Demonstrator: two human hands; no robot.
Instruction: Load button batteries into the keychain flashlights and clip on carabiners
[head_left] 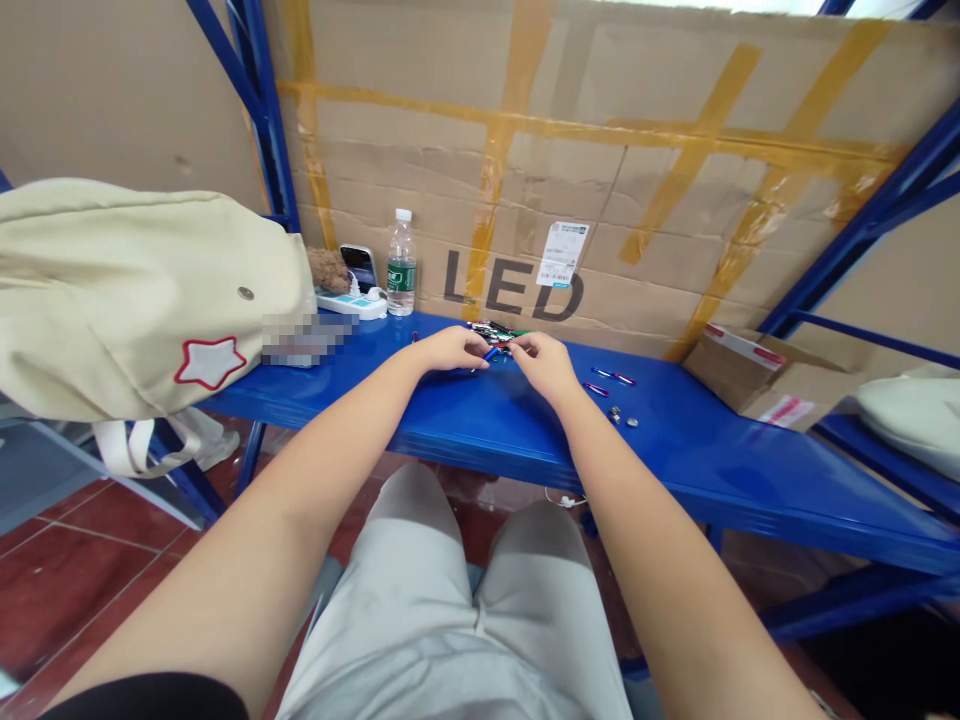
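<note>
Seen from the head camera, I have both hands together at the middle of the blue shelf (465,420). The left hand (450,350) is curled, its fingertips pinched on a small blue piece (491,353). The right hand (544,362) has its fingers drawn together just beside that piece; I cannot tell whether they grip it.

Just behind the hands lies a small heap of coloured parts (496,330), too small to name. To the right of the right hand, three thin purple-and-blue sticks (613,377) lie flat, with two small round metal bits (624,417) near them.

Containers:
- A clear bottle (401,262), white cap on and green label, stands upright at the back left; I cannot read its fill level.
- A cardboard box (772,378) sits at the far right with its flaps down, contents hidden.
- A cream bag (127,290) with a star patch rests at the left end, closed.

Beside the bottle lie a white power strip (352,303) and a propped phone (358,265). Taped cardboard (637,180) lines the back.
</note>
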